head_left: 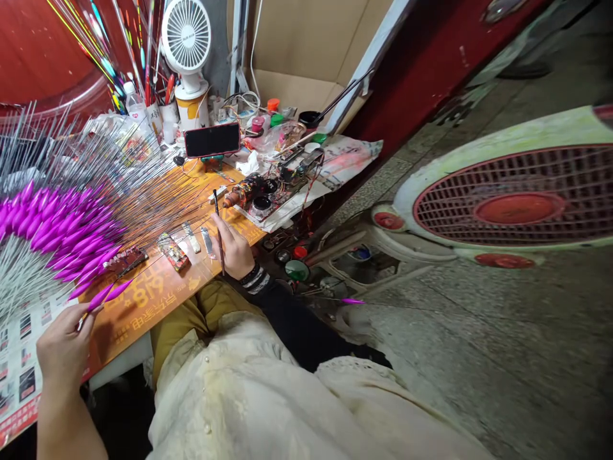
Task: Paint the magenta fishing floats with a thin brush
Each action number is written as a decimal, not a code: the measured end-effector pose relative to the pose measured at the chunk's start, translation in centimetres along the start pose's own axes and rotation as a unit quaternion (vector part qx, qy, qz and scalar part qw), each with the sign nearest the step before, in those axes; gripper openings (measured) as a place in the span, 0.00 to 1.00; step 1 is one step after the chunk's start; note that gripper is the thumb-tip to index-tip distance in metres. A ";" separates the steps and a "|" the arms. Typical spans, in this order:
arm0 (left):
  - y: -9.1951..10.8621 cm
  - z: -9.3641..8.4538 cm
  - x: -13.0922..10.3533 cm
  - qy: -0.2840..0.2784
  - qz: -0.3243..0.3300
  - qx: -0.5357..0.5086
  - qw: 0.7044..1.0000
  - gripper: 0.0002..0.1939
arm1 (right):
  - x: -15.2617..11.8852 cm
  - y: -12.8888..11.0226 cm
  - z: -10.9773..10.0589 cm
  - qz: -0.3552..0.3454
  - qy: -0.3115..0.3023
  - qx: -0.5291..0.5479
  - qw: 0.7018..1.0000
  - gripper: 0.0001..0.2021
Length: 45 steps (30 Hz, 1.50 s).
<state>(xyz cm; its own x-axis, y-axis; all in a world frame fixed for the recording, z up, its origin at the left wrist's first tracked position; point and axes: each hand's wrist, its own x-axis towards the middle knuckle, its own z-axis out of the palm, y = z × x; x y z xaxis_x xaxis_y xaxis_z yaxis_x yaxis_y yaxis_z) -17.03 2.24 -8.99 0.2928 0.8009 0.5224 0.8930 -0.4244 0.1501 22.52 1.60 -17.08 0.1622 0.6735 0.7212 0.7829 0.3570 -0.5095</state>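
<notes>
Magenta fishing float (98,298): located over the orange tabletop (112,335), at eight o'clock from the right hand (235,248). Step in hand, as judged: brush work on the float — slim brush (219,236) presently well apart from it. Next move appears to call for a steady float. Left hand (64,345): thumb and fingers pinched together on the float's near end. Right hand: fingers clamped on the brush. Float cluster (62,220): twelve o'clock from the left hand.
</notes>
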 end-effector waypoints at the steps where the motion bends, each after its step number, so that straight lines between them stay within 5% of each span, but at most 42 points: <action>1: 0.1 0.0 0.1 -0.001 0.001 0.003 1.000 0.14 | 0.0 0.0 0.0 0.004 -0.001 0.000 1.000 0.29; 9: 1.0 0.4 0.5 -0.007 0.024 0.009 1.000 0.12 | -0.1 0.4 0.2 -0.001 0.017 -0.005 1.000 0.27; 15: 2.1 0.6 0.1 -0.039 0.005 -0.006 0.999 0.11 | -3.1 -1.7 0.0 -0.048 0.096 0.038 0.994 0.23; 23: 2.5 0.5 -0.3 -0.075 -0.033 -0.017 0.996 0.11 | -7.4 -8.1 2.6 -0.234 -0.017 0.155 0.960 0.26; 29: 2.8 0.4 -0.4 -0.069 -0.030 -0.028 0.997 0.10 | -8.2 -9.6 4.5 -0.219 -0.029 0.153 0.963 0.27; 45: 3.3 0.1 -0.4 -0.071 -0.047 -0.014 0.996 0.09 | -8.3 -10.0 4.4 -0.205 -0.049 0.138 0.968 0.28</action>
<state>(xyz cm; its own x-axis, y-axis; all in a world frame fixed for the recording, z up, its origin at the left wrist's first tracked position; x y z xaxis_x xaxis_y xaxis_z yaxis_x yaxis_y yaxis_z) -14.17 0.54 -8.80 0.2567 0.8883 0.3807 0.9091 -0.3557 0.2170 10.73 -4.71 -20.03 -0.1970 0.4917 0.8482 0.5776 0.7573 -0.3048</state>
